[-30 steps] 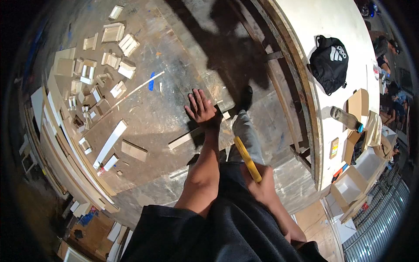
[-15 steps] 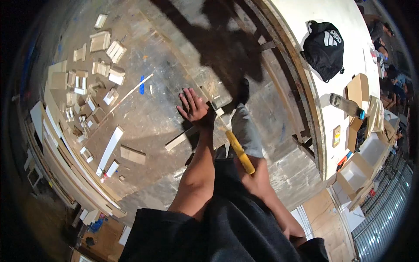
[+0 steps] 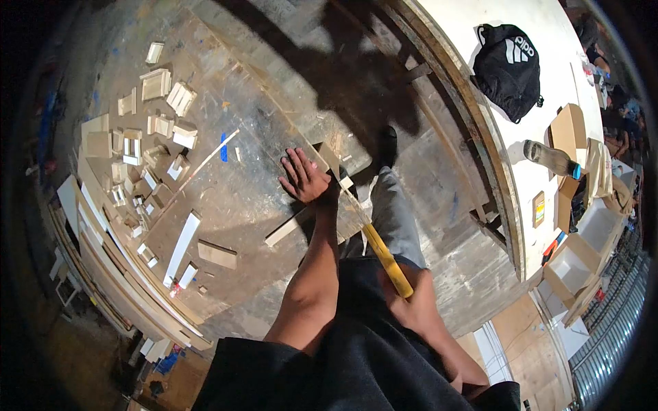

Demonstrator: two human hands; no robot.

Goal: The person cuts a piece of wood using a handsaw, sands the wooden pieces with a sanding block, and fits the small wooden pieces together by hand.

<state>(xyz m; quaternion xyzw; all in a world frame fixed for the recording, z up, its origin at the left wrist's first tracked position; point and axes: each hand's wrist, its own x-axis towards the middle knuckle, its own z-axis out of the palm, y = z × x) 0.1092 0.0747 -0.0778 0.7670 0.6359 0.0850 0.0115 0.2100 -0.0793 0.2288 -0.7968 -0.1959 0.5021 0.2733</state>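
My left hand (image 3: 306,179) lies flat at the edge of the worktable (image 3: 253,178), its fingers stretched out and slightly spread. In my right hand (image 3: 414,301) is the yellow handle of a thin-bladed saw (image 3: 388,260), with my fingers wrapped around it. The blade appears nearly edge-on and runs from the handle up toward the table edge beside my left hand. A small pale wood piece (image 3: 346,183) sits by the blade's far end. What lies under my left palm is hidden.
Several small wood blocks (image 3: 156,83) cover the table's left side, near a long thin stick (image 3: 205,159) and a white strip (image 3: 182,248). To the right, a white table (image 3: 507,144) carries a black drawstring bag (image 3: 508,72), a bottle (image 3: 548,159) and cardboard boxes (image 3: 572,267).
The saw handle and my right hand have come back toward my body, down and slightly right. My left hand stays at the table edge. The whole view has shifted a little.
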